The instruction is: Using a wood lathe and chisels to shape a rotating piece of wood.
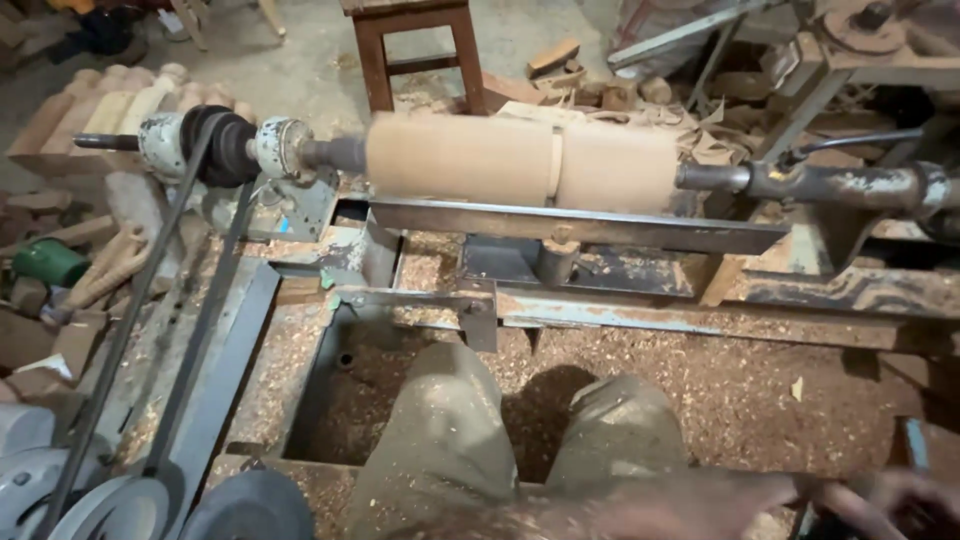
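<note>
A big old metal lathe (620, 290) fills the middle of the view. Sawdust (720, 390) lies all over it and on the ground around it. A fat round log (520, 160) is held sideways in the lathe, above a long flat metal bar (575, 226). The log looks blurry, and it has a thin groove near its middle. The left end of the log meets a dark pulley (225, 147). A long black belt (125, 330) runs down from the pulley to grey wheels (120, 505) at the bottom left.

The person's two knees (530, 430), in dusty trousers, are at the bottom, well below the log. The right hand (900, 500) is in the bottom right corner, far from the log. It is very blurry, so I cannot tell if its fingers are open or closed. The left hand is not in the picture.

A wooden stool (415, 45) stands behind the log. Wood scraps (600, 90) lie beside it. Some carved wooden posts (110, 105) lie at the top left.
</note>
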